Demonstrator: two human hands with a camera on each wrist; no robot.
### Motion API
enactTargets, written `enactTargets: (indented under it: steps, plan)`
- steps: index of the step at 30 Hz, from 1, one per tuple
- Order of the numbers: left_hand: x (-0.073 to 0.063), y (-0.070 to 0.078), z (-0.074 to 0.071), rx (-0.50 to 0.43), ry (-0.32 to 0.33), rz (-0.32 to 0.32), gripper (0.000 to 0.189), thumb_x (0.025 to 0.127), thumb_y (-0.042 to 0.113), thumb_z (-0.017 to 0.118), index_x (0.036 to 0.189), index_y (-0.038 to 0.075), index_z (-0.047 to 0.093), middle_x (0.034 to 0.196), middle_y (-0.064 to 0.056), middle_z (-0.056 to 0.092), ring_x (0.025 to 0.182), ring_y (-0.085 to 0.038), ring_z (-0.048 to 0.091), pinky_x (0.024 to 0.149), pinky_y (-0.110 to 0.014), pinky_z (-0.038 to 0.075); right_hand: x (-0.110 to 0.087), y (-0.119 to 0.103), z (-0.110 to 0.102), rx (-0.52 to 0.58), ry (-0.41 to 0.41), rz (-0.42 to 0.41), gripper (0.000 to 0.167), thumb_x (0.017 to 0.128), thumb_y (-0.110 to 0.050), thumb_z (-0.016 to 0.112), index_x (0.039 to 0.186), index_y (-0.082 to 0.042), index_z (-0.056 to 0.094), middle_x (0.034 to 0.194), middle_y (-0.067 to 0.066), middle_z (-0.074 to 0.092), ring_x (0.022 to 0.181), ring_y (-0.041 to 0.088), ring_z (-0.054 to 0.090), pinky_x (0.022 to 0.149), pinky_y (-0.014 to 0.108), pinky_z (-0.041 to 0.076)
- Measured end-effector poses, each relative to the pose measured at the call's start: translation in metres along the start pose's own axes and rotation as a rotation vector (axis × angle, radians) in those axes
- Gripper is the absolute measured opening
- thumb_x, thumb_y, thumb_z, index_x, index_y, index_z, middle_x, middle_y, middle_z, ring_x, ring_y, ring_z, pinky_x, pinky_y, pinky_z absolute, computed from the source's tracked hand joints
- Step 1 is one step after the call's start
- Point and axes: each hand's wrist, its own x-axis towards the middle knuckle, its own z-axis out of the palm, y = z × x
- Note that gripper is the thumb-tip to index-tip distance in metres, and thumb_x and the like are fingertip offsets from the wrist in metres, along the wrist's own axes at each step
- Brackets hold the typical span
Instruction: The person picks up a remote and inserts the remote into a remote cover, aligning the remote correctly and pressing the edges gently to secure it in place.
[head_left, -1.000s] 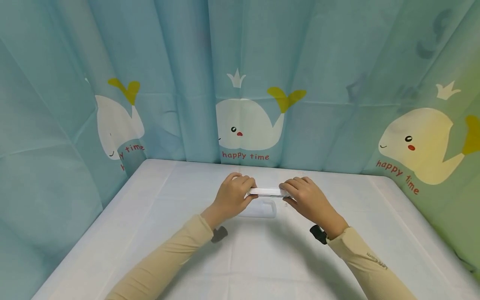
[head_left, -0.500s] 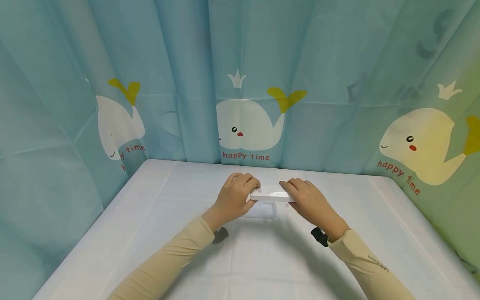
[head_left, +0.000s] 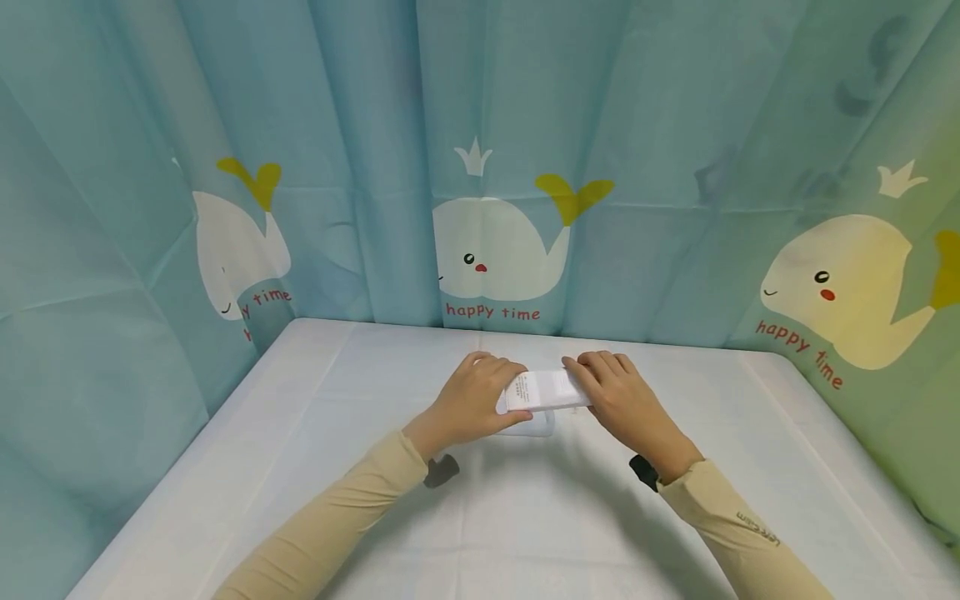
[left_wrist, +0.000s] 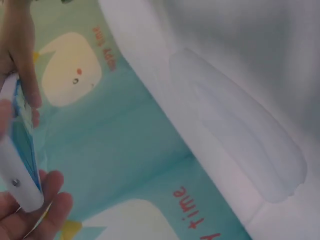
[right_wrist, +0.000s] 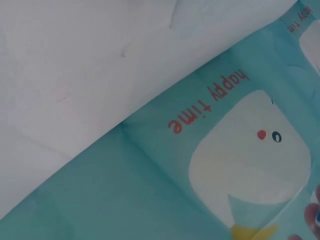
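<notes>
In the head view, both hands hold up a slim white rectangular object (head_left: 551, 390), its broad face tilted toward the camera and small print at its left end. My left hand (head_left: 472, 396) pinches the left end, thumb below and fingers above. My right hand (head_left: 618, 400) grips the other end. The left wrist view shows the object (left_wrist: 21, 155) edge-on, with a blue side and a small round metallic spot near its end; what kind of thing it is, I cannot tell. Below it on the table lies a translucent elongated plastic piece (left_wrist: 240, 125).
A white cloth covers the table (head_left: 510, 517). Along its back and sides hangs a blue-green curtain (head_left: 360, 250) printed with whales. A dark wrist-worn piece (head_left: 643, 472) sits at the right wrist.
Both hands have rotated the white object from edge-on, so its printed broad face now shows to the head view. The plastic piece on the table has stayed put.
</notes>
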Motion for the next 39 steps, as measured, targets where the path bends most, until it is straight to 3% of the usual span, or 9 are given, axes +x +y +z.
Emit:
enactTargets:
  steps: [8, 11, 15, 20, 28, 33, 39]
  plan:
    - [-0.001, 0.000, 0.010, 0.164, 0.186, 0.093, 0.056, 0.073, 0.045, 0.076, 0.115, 0.013, 0.061, 0.108, 0.003, 0.067, 0.101, -0.013, 0.062, 0.100, -0.041, 0.041, -0.002, -0.001, -0.003, 0.053, -0.078, 0.045, 0.069, 0.059, -0.029, 0.088, 0.116, -0.004, 0.057, 0.098, 0.010, 0.055, 0.088, 0.025, 0.053, 0.077, 0.042, 0.047]
    - [-0.001, 0.000, 0.015, 0.160, 0.218, 0.106, 0.056, 0.072, 0.044, 0.077, 0.116, 0.014, 0.061, 0.107, 0.003, 0.067, 0.099, -0.013, 0.061, 0.101, -0.041, 0.040, -0.004, -0.001, -0.004, 0.060, -0.060, 0.044, 0.067, 0.059, -0.027, 0.088, 0.114, -0.004, 0.058, 0.098, 0.012, 0.055, 0.083, 0.025, 0.053, 0.073, 0.041, 0.048]
    - [0.001, -0.002, 0.021, 0.166, 0.210, 0.126, 0.058, 0.072, 0.044, 0.077, 0.119, 0.015, 0.060, 0.107, 0.003, 0.066, 0.100, -0.013, 0.061, 0.101, -0.041, 0.041, -0.008, -0.001, -0.004, 0.037, -0.020, 0.041, 0.063, 0.056, -0.024, 0.089, 0.108, -0.004, 0.061, 0.096, 0.013, 0.055, 0.075, 0.025, 0.052, 0.066, 0.040, 0.048]
    - [0.005, -0.012, 0.030, 0.224, 0.082, 0.146, 0.058, 0.075, 0.045, 0.074, 0.124, 0.017, 0.057, 0.109, 0.004, 0.065, 0.105, -0.012, 0.059, 0.103, -0.041, 0.039, -0.018, 0.002, -0.003, -0.018, -0.006, 0.037, 0.063, 0.052, -0.024, 0.091, 0.104, -0.002, 0.062, 0.092, 0.013, 0.057, 0.080, 0.029, 0.056, 0.069, 0.041, 0.048]
    - [0.014, -0.031, 0.049, 0.219, -0.187, 0.077, 0.030, 0.086, 0.033, 0.067, 0.112, 0.019, 0.063, 0.104, 0.003, 0.064, 0.103, -0.015, 0.058, 0.105, -0.041, 0.037, -0.037, 0.014, 0.009, -0.107, -0.037, 0.002, 0.057, 0.049, -0.018, 0.090, 0.097, -0.001, 0.064, 0.085, 0.011, 0.055, 0.080, 0.028, 0.053, 0.068, 0.040, 0.045]
    - [0.031, -0.030, 0.066, 0.188, -0.325, 0.040, 0.022, 0.089, 0.032, 0.063, 0.107, 0.019, 0.066, 0.102, 0.004, 0.067, 0.102, -0.016, 0.059, 0.105, -0.041, 0.036, -0.042, 0.015, 0.021, -0.121, -0.035, -0.020, 0.049, 0.051, -0.013, 0.087, 0.094, -0.001, 0.066, 0.082, 0.010, 0.052, 0.077, 0.026, 0.050, 0.065, 0.038, 0.042]
    - [0.050, -0.028, 0.082, 0.197, -0.434, 0.047, 0.021, 0.087, 0.035, 0.064, 0.102, 0.022, 0.068, 0.102, 0.006, 0.069, 0.100, -0.015, 0.062, 0.105, -0.042, 0.036, -0.039, 0.008, 0.027, -0.149, -0.085, -0.027, 0.048, 0.055, -0.018, 0.088, 0.096, -0.002, 0.068, 0.085, 0.010, 0.054, 0.080, 0.026, 0.052, 0.068, 0.038, 0.042]
